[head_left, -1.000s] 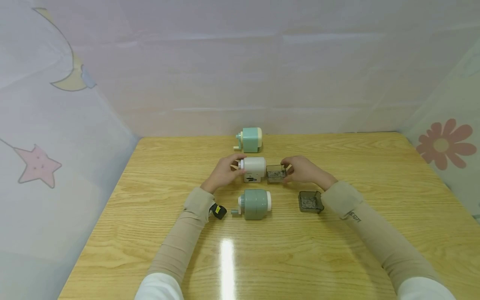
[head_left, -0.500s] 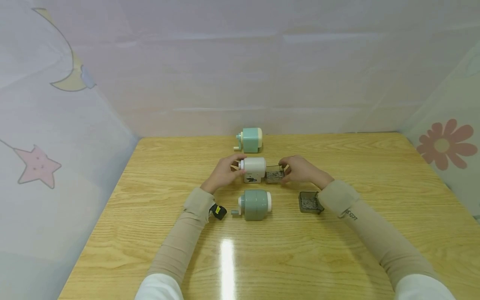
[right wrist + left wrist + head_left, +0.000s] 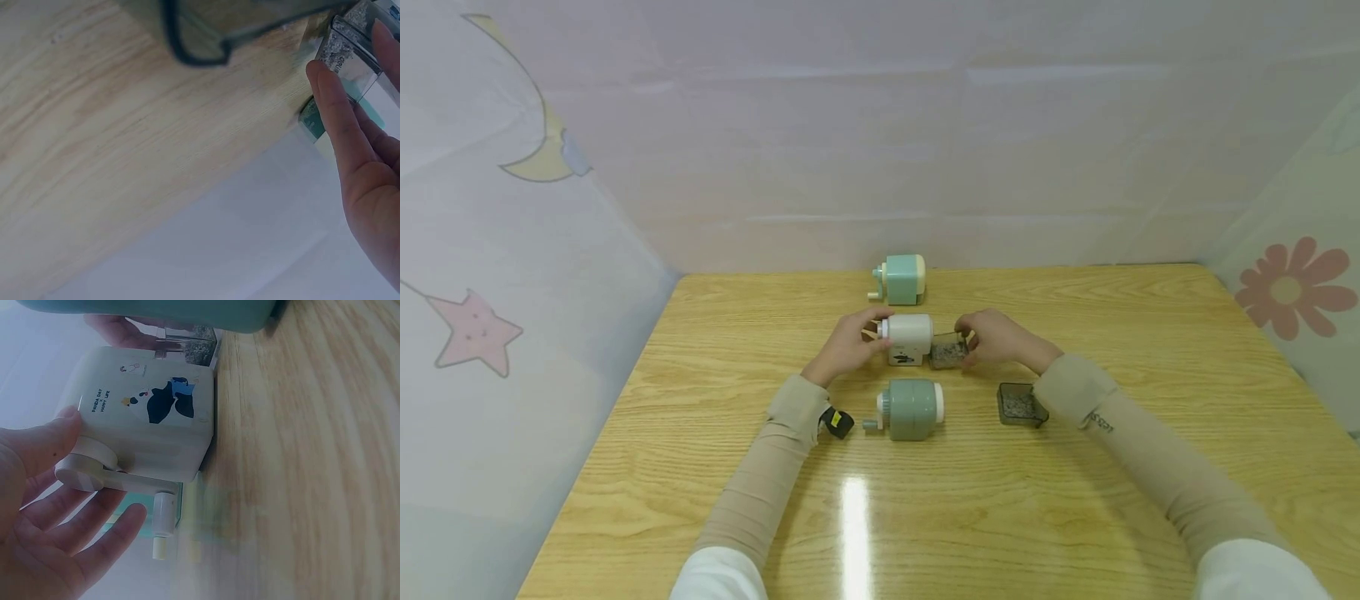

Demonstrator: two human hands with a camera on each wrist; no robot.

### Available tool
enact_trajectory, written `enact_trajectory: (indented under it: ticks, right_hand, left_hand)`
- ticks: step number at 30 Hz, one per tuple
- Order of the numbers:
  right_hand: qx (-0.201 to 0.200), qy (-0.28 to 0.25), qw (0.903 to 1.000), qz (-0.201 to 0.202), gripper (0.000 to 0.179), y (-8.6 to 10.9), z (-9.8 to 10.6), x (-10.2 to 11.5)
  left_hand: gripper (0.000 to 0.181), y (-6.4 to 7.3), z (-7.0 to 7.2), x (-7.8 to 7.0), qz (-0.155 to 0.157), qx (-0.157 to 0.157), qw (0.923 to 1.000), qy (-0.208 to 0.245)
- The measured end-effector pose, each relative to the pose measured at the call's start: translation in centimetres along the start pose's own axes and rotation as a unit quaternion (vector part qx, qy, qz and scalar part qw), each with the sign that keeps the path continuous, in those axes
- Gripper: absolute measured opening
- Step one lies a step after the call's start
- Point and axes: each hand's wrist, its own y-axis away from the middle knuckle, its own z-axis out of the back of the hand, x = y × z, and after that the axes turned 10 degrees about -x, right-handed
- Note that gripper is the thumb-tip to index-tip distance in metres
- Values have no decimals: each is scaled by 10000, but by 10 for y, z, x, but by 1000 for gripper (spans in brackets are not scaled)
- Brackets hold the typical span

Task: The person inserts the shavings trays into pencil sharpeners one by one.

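My left hand [image 3: 847, 343] grips a white crank pencil sharpener [image 3: 910, 337] at its crank end, thumb on the near side. In the left wrist view the sharpener [image 3: 140, 412] bears a dark cartoon print, and its crank handle [image 3: 164, 512] hangs by the fingers. On the sharpener's other side, my right hand [image 3: 1003, 340] pinches a see-through shavings drawer [image 3: 947, 353] between thumb and fingers. Grey shavings lie in that drawer, whose left end is right at the sharpener's lower part. In the right wrist view the drawer [image 3: 350, 53] shows between thumb and fingers.
Behind stands a turquoise pencil sharpener [image 3: 904, 280]; in front, a grey-green one [image 3: 913, 410]. A second shavings drawer [image 3: 1021, 405] with shavings sits on the wooden table [image 3: 985, 508] near the right sleeve. A black object [image 3: 837, 422] with a yellow mark is at the left wrist.
My right hand has moved slightly left, bringing the shavings drawer closer against the white pencil sharpener. The left hand and the sharpener stay in place.
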Motion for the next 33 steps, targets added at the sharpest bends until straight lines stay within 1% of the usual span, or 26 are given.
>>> enact_trajectory:
  ticks: [6, 11, 12, 15, 18, 19, 20, 33]
  right_hand:
    - [42, 277, 9995, 142, 54, -4, 2, 2]
    - [102, 290, 9994, 159, 54, -6, 1, 2]
    - [60, 183, 9992, 342, 55, -10, -4, -10]
    - [88, 168, 9990, 413, 56, -12, -4, -10]
    - [131, 219, 9990, 374, 55, -14, -4, -10]
    - [201, 306, 9992, 184, 54, -10, 0, 2]
    - [212, 307, 9992, 173, 54, -11, 0, 2]
    - [242, 58, 9996, 164, 55, -17, -1, -1]
  left_hand:
    - [43, 0, 0, 0, 54, 6, 10000, -12]
    - [43, -1, -1, -1, 55, 16, 10000, 15]
    - [43, -1, -1, -1, 53, 15, 10000, 17]
    - [43, -1, -1, -1, 54, 7, 10000, -18]
    - [43, 0, 0, -1, 70, 1, 10000, -33]
    - [43, 0, 0, -1, 79, 2, 10000, -33]
    - [43, 0, 0, -2, 83, 0, 10000, -35]
    - [42, 0, 0, -1, 80, 2, 10000, 16]
